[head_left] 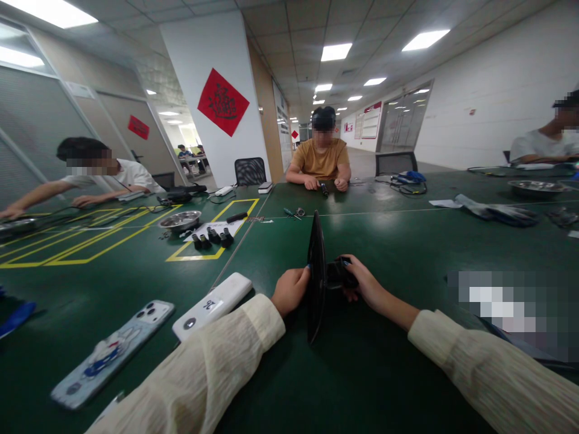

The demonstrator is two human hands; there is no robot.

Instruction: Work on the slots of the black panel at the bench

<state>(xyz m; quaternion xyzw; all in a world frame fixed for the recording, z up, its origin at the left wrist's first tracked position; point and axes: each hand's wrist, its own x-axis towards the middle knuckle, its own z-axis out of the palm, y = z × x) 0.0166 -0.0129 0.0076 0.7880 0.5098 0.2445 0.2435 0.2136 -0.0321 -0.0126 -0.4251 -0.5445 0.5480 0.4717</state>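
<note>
A thin black panel (317, 283) stands nearly edge-on to me above the green table, with a chunky black mount (337, 273) sticking out from its right side. I cannot tell exactly what kind of device it is. My left hand (291, 290) grips the panel's left face, its thumb pressed near the edge. My right hand (365, 283) is closed around the mount, and its lower fingers are partly hidden. Left of my left hand lie a white box-like device (212, 306) and a phone in a cartoon-patterned case (113, 354).
Several black cylindrical parts (212, 237) stand on paper beside a metal bowl (180, 220) inside yellow tape. A screwdriver (288, 212) lies farther ahead. Gloves (495, 211) and a cable (402, 182) are at right. A person (322, 160) sits opposite; others sit left and right.
</note>
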